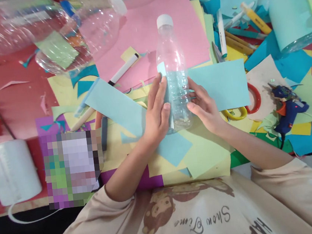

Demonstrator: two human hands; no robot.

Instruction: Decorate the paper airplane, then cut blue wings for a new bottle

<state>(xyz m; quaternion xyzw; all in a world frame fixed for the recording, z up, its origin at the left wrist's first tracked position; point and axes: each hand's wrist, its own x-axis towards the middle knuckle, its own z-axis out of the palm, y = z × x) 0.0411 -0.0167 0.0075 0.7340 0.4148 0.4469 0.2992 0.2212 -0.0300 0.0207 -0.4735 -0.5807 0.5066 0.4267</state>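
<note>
A clear plastic bottle (178, 92) with a white cap (164, 20) lies in front of me, its cap pointing away. Against its left side my left hand (157, 111) rests with fingers extended, holding the bottle and the edge of light blue paper there. My right hand (204, 106) has its fingers and thumb bent against the bottle's right side. A light blue paper strip (221, 85) reaches out to the right, partly hidden by the bottle and that hand. Another light blue strip (118, 108) slants off beyond my left hand.
Pink sheets (140, 28) lie behind the bottle. Scissors with a red and yellow handle (253, 98) and a blue glue gun (288, 107) lie right. Markers (124, 70) and paper scraps are scattered about. More plastic bottles (101, 29) lie back left; a paper-wrapped container (291, 19) stands back right.
</note>
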